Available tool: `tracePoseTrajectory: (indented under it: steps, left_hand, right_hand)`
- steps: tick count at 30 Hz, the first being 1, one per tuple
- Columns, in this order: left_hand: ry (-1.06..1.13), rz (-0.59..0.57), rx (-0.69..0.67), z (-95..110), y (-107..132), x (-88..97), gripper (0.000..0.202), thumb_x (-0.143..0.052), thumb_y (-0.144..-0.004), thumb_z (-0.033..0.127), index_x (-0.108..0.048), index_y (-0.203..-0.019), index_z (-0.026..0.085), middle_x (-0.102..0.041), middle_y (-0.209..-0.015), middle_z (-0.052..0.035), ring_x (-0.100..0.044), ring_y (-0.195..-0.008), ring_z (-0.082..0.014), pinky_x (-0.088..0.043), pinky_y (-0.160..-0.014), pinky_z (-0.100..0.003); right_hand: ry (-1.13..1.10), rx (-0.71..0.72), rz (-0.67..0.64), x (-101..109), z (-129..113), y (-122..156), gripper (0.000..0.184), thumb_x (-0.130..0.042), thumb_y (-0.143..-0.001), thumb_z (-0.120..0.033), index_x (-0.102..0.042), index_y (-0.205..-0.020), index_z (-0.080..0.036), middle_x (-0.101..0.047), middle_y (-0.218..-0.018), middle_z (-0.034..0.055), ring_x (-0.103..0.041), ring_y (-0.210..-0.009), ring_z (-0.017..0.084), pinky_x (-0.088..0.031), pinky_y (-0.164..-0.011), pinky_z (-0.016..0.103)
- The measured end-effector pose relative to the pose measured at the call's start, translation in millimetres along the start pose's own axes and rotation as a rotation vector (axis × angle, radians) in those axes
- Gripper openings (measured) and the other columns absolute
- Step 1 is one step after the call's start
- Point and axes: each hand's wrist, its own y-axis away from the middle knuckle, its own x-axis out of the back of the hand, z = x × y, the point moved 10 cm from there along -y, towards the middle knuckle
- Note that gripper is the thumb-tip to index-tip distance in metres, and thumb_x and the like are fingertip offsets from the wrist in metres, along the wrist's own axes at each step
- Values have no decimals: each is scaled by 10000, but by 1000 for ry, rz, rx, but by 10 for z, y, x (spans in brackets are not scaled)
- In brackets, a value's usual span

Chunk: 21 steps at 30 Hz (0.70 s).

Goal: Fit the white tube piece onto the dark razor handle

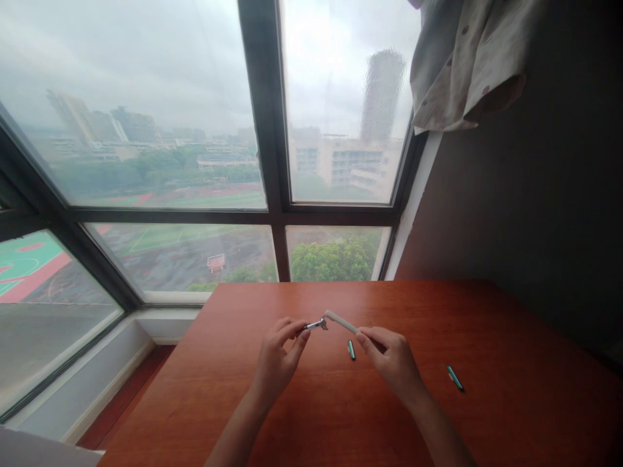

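My left hand [277, 353] pinches a small silver metal piece [317, 323] between thumb and fingertips. My right hand [392, 357] grips the lower end of a white pen-like barrel [341, 321], whose tip meets the metal piece above the red-brown wooden table [511, 337]. Both hands hover over the table's middle. A small green and black part [351, 349] lies on the table between my hands. A second green and black part [455, 378] lies to the right of my right hand.
Large windows with dark frames [272, 214] stand behind the table, and a low white sill [97, 376] runs at the left. A dark wall [535, 194] borders the right side. A pale cloth [467, 58] hangs at the upper right.
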Motion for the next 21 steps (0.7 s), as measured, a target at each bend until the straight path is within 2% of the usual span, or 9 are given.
tracePoseTrajectory:
  steps: [8, 14, 21]
  left_hand:
    - [-98, 0, -77, 91, -6, 9, 182, -540, -871, 277, -673, -971, 203, -650, -853, -70, -615, -798, -201, -493, -717, -295]
    - [-139, -4, -119, 140, 14, 3, 177, -527, -881, 253, -651, -1005, 224, -636, -846, -56, -610, -780, -187, -477, -697, -278]
    - [-231, -11, -137, 159, 19, -28, 193, -504, -888, 250, -650, -1011, 222, -626, -841, -57, -607, -795, -196, -459, -698, -284]
  right_hand:
    - [70, 33, -31, -24, -66, -4, 326, -490, -902, -375, -724, -801, -172, -643, -622, 32, -564, -560, 156, -392, -527, 231]
    - [78, 37, 7, 10, -21, 1, 294, -501, -897, -362, -721, -823, -181, -682, -727, 55, -605, -638, 172, -428, -601, 240]
    - [84, 55, -17, -8, -52, 3, 285, -500, -900, -356, -713, -820, -183, -654, -667, 37, -580, -591, 159, -399, -557, 234]
